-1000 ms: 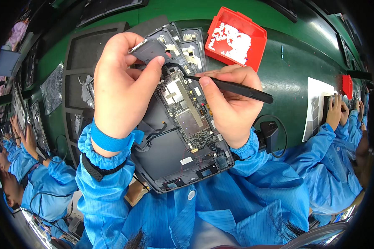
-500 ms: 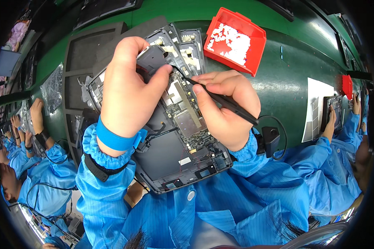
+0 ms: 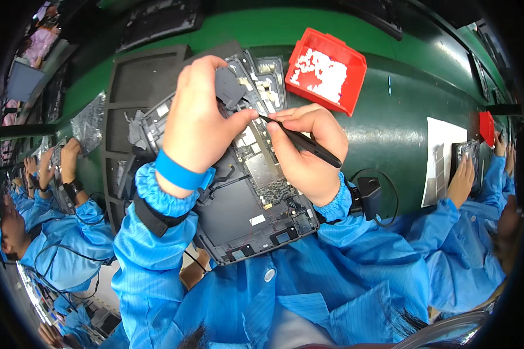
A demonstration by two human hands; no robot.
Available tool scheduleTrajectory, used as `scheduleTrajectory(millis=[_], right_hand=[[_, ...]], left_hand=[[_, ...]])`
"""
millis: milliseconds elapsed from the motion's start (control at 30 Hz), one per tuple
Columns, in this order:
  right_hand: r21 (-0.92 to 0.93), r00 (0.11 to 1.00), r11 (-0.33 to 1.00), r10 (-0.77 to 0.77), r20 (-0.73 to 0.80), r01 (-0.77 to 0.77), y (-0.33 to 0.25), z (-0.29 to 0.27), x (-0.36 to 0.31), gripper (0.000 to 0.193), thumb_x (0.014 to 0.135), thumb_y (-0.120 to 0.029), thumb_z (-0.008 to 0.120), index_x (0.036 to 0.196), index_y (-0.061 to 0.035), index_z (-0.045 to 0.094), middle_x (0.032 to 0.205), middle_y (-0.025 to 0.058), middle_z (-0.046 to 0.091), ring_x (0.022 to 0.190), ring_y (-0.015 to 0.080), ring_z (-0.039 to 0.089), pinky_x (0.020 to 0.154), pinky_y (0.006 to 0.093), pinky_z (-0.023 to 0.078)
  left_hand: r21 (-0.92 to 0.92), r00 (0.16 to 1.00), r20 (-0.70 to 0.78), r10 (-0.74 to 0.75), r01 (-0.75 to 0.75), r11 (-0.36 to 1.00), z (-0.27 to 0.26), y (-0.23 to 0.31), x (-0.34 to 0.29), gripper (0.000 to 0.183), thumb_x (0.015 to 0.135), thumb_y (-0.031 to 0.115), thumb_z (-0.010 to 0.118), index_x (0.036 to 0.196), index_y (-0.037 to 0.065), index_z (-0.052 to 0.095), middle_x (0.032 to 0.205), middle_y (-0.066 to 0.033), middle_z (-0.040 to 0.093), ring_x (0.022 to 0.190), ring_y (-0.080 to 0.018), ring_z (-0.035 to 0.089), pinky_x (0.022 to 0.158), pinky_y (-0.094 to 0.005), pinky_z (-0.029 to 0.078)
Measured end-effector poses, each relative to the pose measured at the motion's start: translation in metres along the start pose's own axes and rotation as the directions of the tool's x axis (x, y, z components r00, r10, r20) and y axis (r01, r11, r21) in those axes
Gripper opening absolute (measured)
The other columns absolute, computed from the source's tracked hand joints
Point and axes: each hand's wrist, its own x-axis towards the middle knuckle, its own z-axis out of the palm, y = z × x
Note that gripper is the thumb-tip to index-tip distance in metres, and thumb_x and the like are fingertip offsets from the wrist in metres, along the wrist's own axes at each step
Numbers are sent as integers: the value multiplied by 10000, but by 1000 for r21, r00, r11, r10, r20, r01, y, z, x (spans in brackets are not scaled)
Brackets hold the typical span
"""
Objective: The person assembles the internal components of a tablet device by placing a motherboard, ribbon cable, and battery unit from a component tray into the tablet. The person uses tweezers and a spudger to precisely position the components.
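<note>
An opened tablet-like device with a dark grey housing (image 3: 224, 218) lies tilted before me, its circuit board (image 3: 265, 168) exposed along the right side. In my right hand (image 3: 317, 139) is a pair of black tweezers (image 3: 308, 146), pinched between thumb and fingers. Their tips point left to the upper board, beside my left thumb. My left hand (image 3: 198, 125), wearing a blue wrist strap (image 3: 180, 173), curls over the device's upper left part. A dark grey flat piece (image 3: 230, 86) shows between its thumb and forefinger; the other fingers are partly hidden.
Several similar housings (image 3: 268, 87) are stacked behind the device. A red bin (image 3: 355, 87) of small white parts stands beyond my right hand. Black foam trays (image 3: 137, 78) lie at left. A cabled black box (image 3: 370, 198) sits right. Co-workers' hands (image 3: 461, 181) work on both sides.
The view has shifted slightly. My left thumb has moved right over the upper board, close to the tweezers. The dark grey piece shows more fully between my left thumb and forefinger.
</note>
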Motion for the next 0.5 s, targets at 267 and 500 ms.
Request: scheduleTrajectory(millis=[267, 500], right_hand=[[-50, 999, 998, 35, 31, -33, -8, 0, 10, 133, 670, 51, 673, 717, 6, 557, 717, 112, 592, 644, 207, 590, 573, 284, 460], [32, 960, 961, 272, 69, -274, -19, -18, 2, 153, 750, 5, 666, 861, -2, 561, 824, 29, 588, 776, 98, 560, 680, 240, 452]], left_hand=[[35, 995, 58, -78, 76, 997, -6, 7, 10, 843, 555, 125, 781, 1258, -1, 333, 1154, -277, 380, 1006, -427, 491, 866, -404, 456], [29, 966, 185, -183, 181, 983, -15, 17, 8, 674, 589, 159, 724, 1195, 31, 458, 1150, -228, 402, 992, -394, 495, 857, -391, 449]])
